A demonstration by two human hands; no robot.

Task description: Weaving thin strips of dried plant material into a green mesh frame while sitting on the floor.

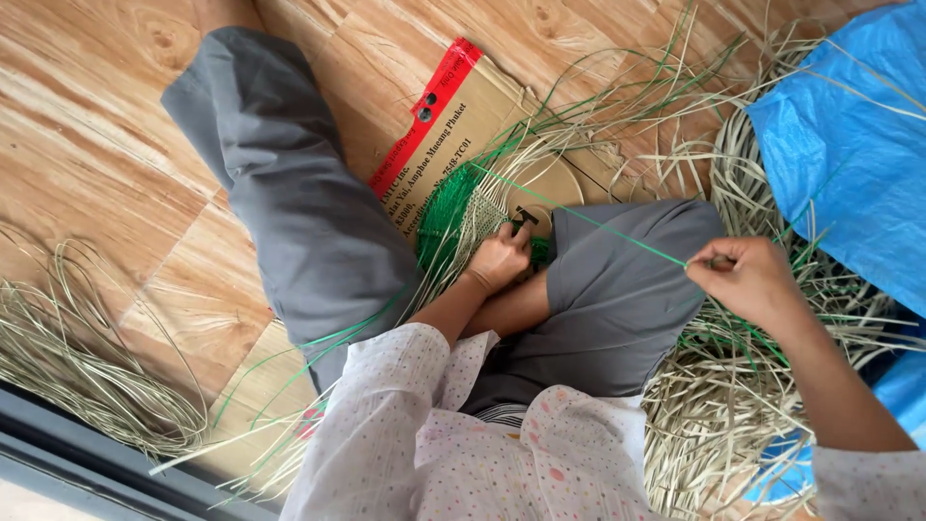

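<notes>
Both hands grip: the left hand presses closed on the woven piece near the knee, fingers pinching at its edge beside a small black clip; the right hand holds a thin green strand pinched between thumb and fingertips, drawn taut away from the weave.

Step in hand, by the look of it: pulling a strand through and tightening it against the woven edge. The next move would seem to call for keeping the left hand firm on the weave so the tension does not distort it, and for feeding the strand end back toward the edge.

Woven piece: small, partly done, green and pale straw strips interlaced, many loose ends fanning outward. It rests on a flattened cardboard sheet on the wooden floor, between the person's crossed grey trouser legs.

Loose pale straw lies in a bundle to one side, with more straw and green strips heaped on the other. Blue plastic sheeting lies at the far edge.
</notes>
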